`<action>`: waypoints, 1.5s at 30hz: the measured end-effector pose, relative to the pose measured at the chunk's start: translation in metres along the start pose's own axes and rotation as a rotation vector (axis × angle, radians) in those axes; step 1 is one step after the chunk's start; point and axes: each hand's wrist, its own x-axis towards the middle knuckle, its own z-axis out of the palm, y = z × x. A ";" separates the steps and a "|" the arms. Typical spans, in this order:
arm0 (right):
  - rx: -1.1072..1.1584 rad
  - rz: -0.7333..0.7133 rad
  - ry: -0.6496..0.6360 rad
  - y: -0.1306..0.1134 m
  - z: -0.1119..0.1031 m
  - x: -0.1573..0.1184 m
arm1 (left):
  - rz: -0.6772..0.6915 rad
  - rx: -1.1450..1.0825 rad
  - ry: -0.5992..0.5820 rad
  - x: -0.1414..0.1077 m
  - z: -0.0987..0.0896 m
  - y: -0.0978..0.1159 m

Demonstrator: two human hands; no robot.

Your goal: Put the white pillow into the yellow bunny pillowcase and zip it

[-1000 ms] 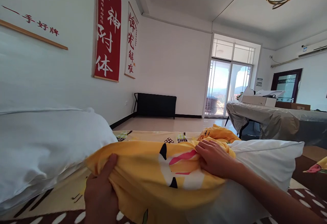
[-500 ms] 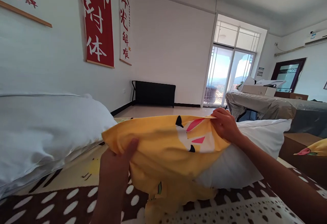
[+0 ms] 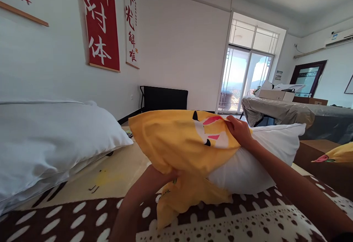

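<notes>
A yellow pillowcase (image 3: 165, 139) with a printed white animal face covers part of a white pillow (image 3: 256, 172), whose right end sticks out. My right hand (image 3: 239, 128) pinches the upper edge of the pillowcase, where it meets the bare pillow. Below the case's left part, my left hand (image 3: 170, 175) reaches in among the yellow folds. The fingers of that hand are hidden by the cloth. A loose lower flap of the case hangs onto the patterned blanket (image 3: 91, 216).
Another white pillow (image 3: 55, 142) lies at the left. At the right are a brown box (image 3: 311, 157) and a yellow printed cloth (image 3: 338, 153). Farther back stand a black folded frame (image 3: 165, 98) by the wall and a plastic-covered table (image 3: 275, 107) with boxes.
My left hand has let go of the pillowcase's upper left part and moved down and right under the folds. The pillowcase's left end has lifted and shifted right. My right hand keeps its hold.
</notes>
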 end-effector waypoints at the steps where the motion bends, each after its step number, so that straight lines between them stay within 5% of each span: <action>1: -0.010 -0.020 0.033 -0.002 -0.006 -0.001 | 0.072 -0.061 0.054 0.005 0.008 -0.001; 5: -0.040 -0.046 0.152 -0.013 -0.037 0.000 | 0.247 -0.169 0.377 0.024 0.036 -0.002; 9: -0.112 -0.129 0.185 -0.030 -0.070 0.007 | 0.271 -0.230 0.584 0.030 0.045 -0.005; 13: -0.238 -0.163 0.092 -0.048 -0.084 0.015 | 0.246 -0.377 0.755 0.027 0.037 -0.007; 17: -0.310 -0.107 -0.100 -0.054 -0.069 0.017 | 0.139 -0.292 0.918 0.030 0.025 -0.015; 20: -0.188 -0.101 -0.283 -0.052 -0.052 0.016 | 0.070 -0.105 0.913 0.039 0.020 -0.035; 25: 0.107 -0.198 -0.635 -0.038 -0.033 0.025 | 0.046 -0.140 0.835 0.057 0.018 -0.075; 29: 0.167 -0.245 -0.650 -0.014 -0.026 0.031 | 0.025 -0.177 0.833 0.060 0.016 -0.088; 35: 0.301 -0.134 -0.738 0.009 -0.028 0.018 | -0.023 -0.227 0.764 0.063 0.011 -0.090; 37: 0.306 -0.136 -0.703 0.007 -0.031 0.011 | -0.008 -0.195 0.861 0.064 0.009 -0.088; 39: 0.252 -0.165 -0.607 0.000 -0.036 0.003 | 0.100 -0.051 1.089 0.061 0.008 -0.080; 41: 0.161 -0.197 -0.499 -0.008 -0.042 -0.008 | 0.349 0.191 1.284 0.052 0.012 -0.064; 43: 0.095 -0.209 -0.425 -0.015 -0.049 -0.023 | 0.652 0.412 1.217 0.036 0.023 -0.038; 45: 0.072 -0.215 -0.372 -0.019 -0.060 -0.041 | 0.917 0.560 0.921 0.017 0.043 -0.009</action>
